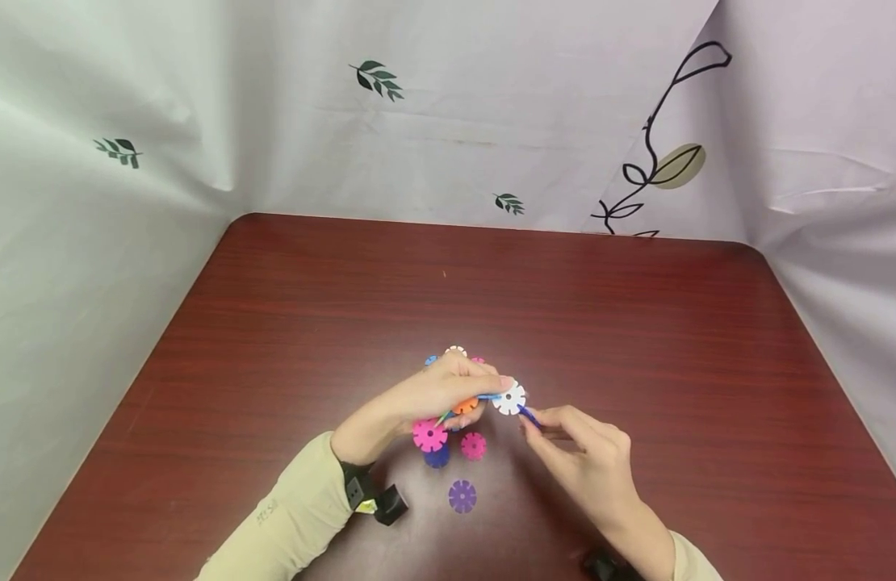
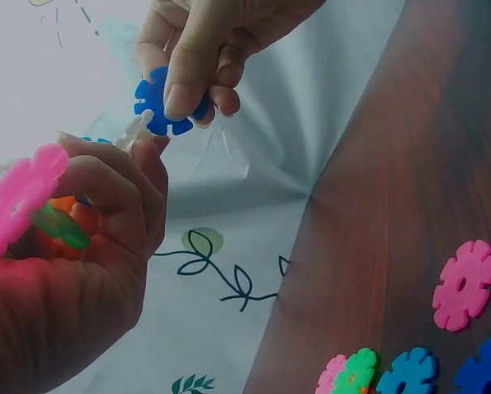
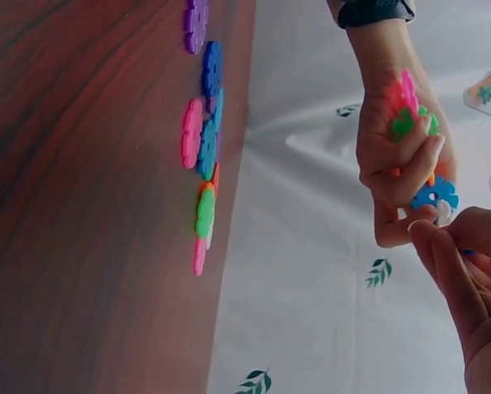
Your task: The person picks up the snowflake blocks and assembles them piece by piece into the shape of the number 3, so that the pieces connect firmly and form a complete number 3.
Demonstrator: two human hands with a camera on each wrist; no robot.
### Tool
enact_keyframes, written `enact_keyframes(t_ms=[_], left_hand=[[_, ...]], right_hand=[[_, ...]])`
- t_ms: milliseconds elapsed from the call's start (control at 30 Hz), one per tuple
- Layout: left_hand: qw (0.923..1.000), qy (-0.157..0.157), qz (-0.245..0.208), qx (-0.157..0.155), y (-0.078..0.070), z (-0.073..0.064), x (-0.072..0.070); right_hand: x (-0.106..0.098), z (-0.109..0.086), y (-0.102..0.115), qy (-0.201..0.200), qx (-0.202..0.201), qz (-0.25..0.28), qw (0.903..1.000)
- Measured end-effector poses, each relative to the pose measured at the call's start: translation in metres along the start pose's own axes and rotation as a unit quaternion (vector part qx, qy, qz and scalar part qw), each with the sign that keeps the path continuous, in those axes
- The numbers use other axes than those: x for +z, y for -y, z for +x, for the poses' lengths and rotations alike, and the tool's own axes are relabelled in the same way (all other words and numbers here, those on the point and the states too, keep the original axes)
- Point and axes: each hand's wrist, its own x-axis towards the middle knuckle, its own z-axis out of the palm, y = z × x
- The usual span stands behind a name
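My left hand (image 1: 437, 387) grips a chain of joined notched plastic discs. In it are a pink disc (image 1: 421, 438), a green disc (image 2: 59, 225), an orange disc (image 1: 466, 407), a blue disc (image 3: 444, 191) and, at the thumb end, a white disc (image 1: 517, 401). From the right, my right hand (image 1: 593, 460) pinches a dark blue disc (image 2: 153, 94) between thumb and fingers. Its edge meets the rim of the white disc, seen nearly edge-on in the head view. Fingers of the left hand hide part of the chain. Both hands are raised above the table.
On the dark red table (image 1: 310, 290), loose discs lie below and behind the hands, among them a pink disc (image 1: 467, 447), a purple disc (image 1: 454, 499) and a dark blue disc (image 1: 437, 460). Leaf-printed white cloth (image 1: 448, 145) hangs around the table's back and sides.
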Motion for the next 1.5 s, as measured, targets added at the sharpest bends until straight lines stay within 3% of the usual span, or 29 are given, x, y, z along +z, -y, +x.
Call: enact_keyframes(t_ms=[267, 367, 467, 533, 633, 733, 800, 867, 933, 1033, 1133, 1200, 1300, 1400, 1500], left_hand=[[0.9997, 0.024, -0.008, -0.001, -0.001, 0.0, 0.004], [0.9982, 0.04, -0.029, -0.033, 0.0, 0.0, 0.003], [0.9907, 0.071, -0.08, -0.084, 0.001, -0.002, 0.001], [0.9855, 0.084, -0.107, -0.102, 0.001, -0.003, -0.002], [0.9887, 0.083, -0.096, -0.08, 0.0, -0.003, -0.007], [0.995, 0.068, -0.065, -0.033, -0.001, -0.004, -0.012], [0.9967, 0.057, -0.053, -0.023, -0.002, -0.005, -0.015], [0.997, 0.047, -0.057, -0.022, -0.002, -0.007, -0.017], [0.997, 0.031, -0.064, -0.029, -0.002, -0.007, -0.019], [0.9956, 0.012, -0.086, -0.037, -0.001, -0.008, -0.019], [0.9946, 0.008, -0.098, -0.036, 0.001, -0.01, -0.019], [0.9944, 0.009, -0.1, -0.034, 0.002, -0.01, -0.018], [0.9947, 0.006, -0.098, -0.031, 0.003, -0.012, -0.017], [0.9945, 0.006, -0.1, -0.031, 0.003, -0.012, -0.016], [0.9943, 0.001, -0.101, -0.034, 0.002, -0.013, -0.014]], right_hand=[[-0.001, -0.003, 0.001, -0.007, 0.007, -0.001, 1.0], [-0.001, -0.004, 0.002, 0.0, 0.027, -0.002, 0.9996], [0.0, -0.004, 0.004, 0.005, 0.054, -0.001, 0.9985], [0.001, -0.003, 0.005, 0.01, 0.069, 0.013, 0.9975], [0.002, -0.002, 0.006, 0.031, 0.098, 0.061, 0.9929], [0.003, -0.004, 0.005, 0.068, 0.146, 0.115, 0.9802], [0.003, -0.006, 0.003, 0.11, 0.188, 0.123, 0.9681], [0.004, -0.007, 0.0, 0.171, 0.227, 0.098, 0.9537], [0.008, -0.008, -0.003, 0.256, 0.237, 0.037, 0.9365], [0.019, -0.01, -0.005, 0.375, 0.198, -0.075, 0.9026], [0.034, -0.011, -0.003, 0.428, 0.128, -0.164, 0.8796], [0.042, -0.012, -0.001, 0.431, 0.089, -0.208, 0.8736], [0.05, -0.01, 0.0, 0.43, 0.069, -0.24, 0.8679], [0.054, -0.008, -0.002, 0.435, 0.088, -0.229, 0.8666], [0.053, -0.006, -0.007, 0.437, 0.137, -0.158, 0.8745]])
